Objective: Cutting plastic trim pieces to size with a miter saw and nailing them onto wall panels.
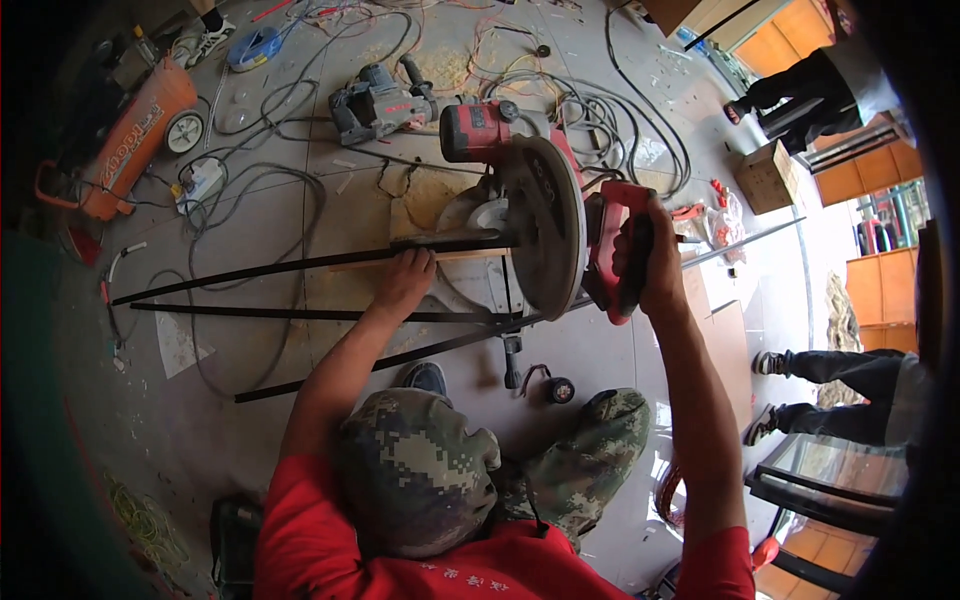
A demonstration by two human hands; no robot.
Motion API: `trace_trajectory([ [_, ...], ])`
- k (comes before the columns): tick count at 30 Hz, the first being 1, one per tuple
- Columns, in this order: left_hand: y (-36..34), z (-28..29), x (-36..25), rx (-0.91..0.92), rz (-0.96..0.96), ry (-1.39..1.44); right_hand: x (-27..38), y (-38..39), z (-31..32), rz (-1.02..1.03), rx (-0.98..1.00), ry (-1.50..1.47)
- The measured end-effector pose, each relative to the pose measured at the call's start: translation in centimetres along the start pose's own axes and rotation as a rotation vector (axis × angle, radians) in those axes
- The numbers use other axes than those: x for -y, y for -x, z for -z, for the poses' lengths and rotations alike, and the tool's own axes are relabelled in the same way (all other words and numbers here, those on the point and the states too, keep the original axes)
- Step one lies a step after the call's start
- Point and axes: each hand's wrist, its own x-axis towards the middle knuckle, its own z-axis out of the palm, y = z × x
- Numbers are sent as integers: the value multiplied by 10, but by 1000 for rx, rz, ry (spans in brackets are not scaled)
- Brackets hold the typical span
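Dark bar (300, 265) lies at the fingertips of the left hand (402, 284), bent close together, whether pinching I cannot tell; the right hand (655, 252) wraps its fingers round the red saw handle (606, 262)

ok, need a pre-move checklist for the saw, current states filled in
1. Right hand on saw handle: ok, wrapped around it.
2. Left hand on black bar: ok, fingers touch it; how firmly, cannot tell.
3. Left hand apart from round disc housing: ok, it sits to the left of it.
4. Blade stopped: cannot tell from one still.
5. Floor free of loose cables: not ok, loops spread beyond the saw.
6. Co-workers' legs apart from the saw: ok, over at the right side.
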Motion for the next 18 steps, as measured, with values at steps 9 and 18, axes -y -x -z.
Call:
trace_trajectory([
  [9, -1, 3, 2, -51, -13, -10, -34, 21, -6, 61, -81, -30],
  [18, -1, 2, 0, -37, 19, -7, -44, 23, 3, 80, 35, -95],
])
